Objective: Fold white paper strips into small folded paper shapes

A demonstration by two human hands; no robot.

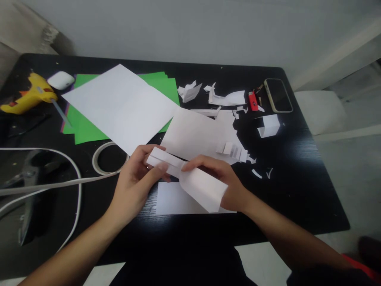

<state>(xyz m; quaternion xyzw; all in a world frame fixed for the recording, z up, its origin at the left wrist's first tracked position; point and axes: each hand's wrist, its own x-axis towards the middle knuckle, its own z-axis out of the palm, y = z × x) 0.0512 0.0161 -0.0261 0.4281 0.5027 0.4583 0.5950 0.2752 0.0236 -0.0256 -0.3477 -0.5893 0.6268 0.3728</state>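
Note:
Both hands hold one folded strip of white paper (196, 180) just above the black table (297, 190). My left hand (135, 182) pinches its narrow folded end between thumb and fingers. My right hand (222, 180) grips the wider, curled end, fingers pressed on top. Another white strip (169, 200) lies flat on the table right under the hands. A cut white sheet (199, 135) with small folded tabs lies just beyond them.
A large white sheet (119, 105) covers green paper (85, 127) at the back left. A yellow glue gun (28, 95), a white cable (44, 184) and a tape roll (99, 159) sit left. Paper scraps (226, 97), a red lighter (253, 101), a phone (278, 95) and a small paper box (269, 126) lie right.

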